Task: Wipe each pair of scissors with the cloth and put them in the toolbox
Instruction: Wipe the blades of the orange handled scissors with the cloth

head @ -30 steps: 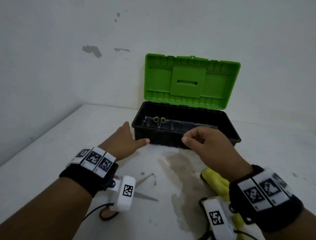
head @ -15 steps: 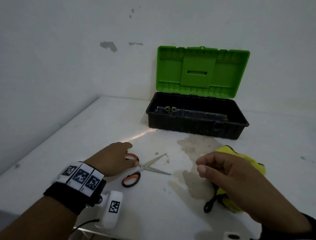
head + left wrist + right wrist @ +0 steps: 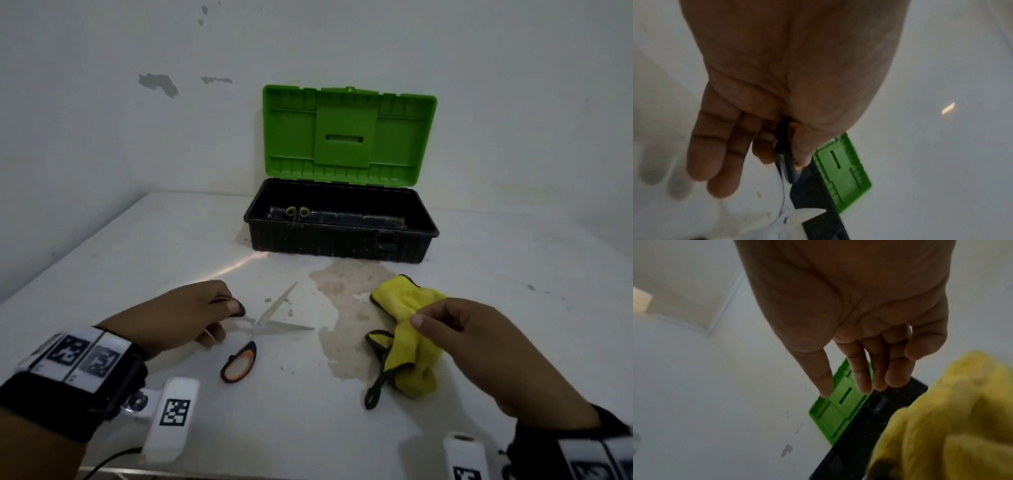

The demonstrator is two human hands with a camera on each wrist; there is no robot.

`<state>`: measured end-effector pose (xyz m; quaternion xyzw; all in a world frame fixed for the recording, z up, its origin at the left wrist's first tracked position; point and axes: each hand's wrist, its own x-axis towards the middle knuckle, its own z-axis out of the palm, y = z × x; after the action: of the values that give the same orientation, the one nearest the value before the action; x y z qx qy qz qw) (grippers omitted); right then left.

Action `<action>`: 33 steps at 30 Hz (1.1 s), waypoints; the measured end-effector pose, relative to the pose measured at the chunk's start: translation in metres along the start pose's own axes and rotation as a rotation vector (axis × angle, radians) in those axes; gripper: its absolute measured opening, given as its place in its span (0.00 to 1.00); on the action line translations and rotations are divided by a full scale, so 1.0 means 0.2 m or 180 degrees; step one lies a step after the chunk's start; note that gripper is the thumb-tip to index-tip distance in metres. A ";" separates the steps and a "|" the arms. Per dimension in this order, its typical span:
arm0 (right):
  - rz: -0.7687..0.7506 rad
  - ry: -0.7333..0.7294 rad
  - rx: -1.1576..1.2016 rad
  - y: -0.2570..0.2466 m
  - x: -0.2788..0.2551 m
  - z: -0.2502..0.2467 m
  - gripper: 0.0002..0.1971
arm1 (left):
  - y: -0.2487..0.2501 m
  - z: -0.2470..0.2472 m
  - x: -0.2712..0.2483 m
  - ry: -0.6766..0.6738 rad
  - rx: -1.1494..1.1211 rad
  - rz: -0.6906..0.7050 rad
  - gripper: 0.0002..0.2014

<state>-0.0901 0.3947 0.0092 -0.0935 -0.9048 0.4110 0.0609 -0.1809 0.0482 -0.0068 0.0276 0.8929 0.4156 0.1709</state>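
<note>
On the left, one handle of the orange-handled scissors is pinched by the left hand, blades splayed on the white table. Behind, green-handled scissors are seen inside the open toolbox. Rightward, the yellow cloth is overhung by the right hand, fingers loosely extended, nothing held.

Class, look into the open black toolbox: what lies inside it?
Inside the toolbox, green-handled scissors lie near its left end. The front wall hides the floor nearest the camera, so anything there cannot be seen.
</note>
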 end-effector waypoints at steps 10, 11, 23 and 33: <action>0.0066 -0.0631 -0.1397 0.07 0.28 -0.07 0.27 | 0.28 0.14 -0.10 0.0208 -0.1680 0.0182 0.15; 0.0009 -0.0619 -0.1478 0.06 0.31 -0.06 0.28 | 0.30 0.16 -0.10 0.0224 -0.1786 0.0206 0.15; -0.0479 -0.1197 -0.2567 0.06 0.49 0.08 0.19 | 0.40 0.39 -0.10 0.0191 -0.3129 0.0103 0.14; -0.0351 0.0276 0.0516 0.07 0.29 -0.10 0.18 | 0.42 0.43 -0.06 0.0408 -0.3243 0.0220 0.12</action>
<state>-0.1405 0.4322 0.0134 -0.0560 -0.8688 0.4745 0.1298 -0.1500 0.1644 0.0087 -0.0552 0.5844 0.8042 0.0937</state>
